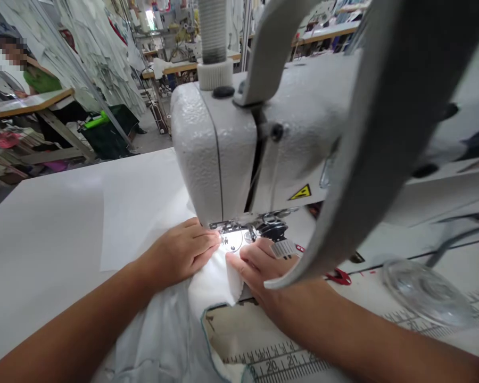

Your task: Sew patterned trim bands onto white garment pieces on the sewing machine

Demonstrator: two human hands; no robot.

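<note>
White fabric (213, 282) lies under the head of a white sewing machine (231, 154) and hangs down toward the front edge. Its lower edge has a green stitched border. On the left of the lit needle plate (234, 241), my left hand (179, 250) presses on the fabric with its fingers together. My right hand (259, 266) is at the fabric's right edge, just in front of the plate, its fingers bent and close together. A curved grey lever partly covers my right hand and wrist.
A clear round dish (427, 292) and a red-handled tool (338, 276) lie on the right. Ruler markings run along the front. A person in green (43, 80) sits at another table at the upper left, near hanging white garments (104, 58).
</note>
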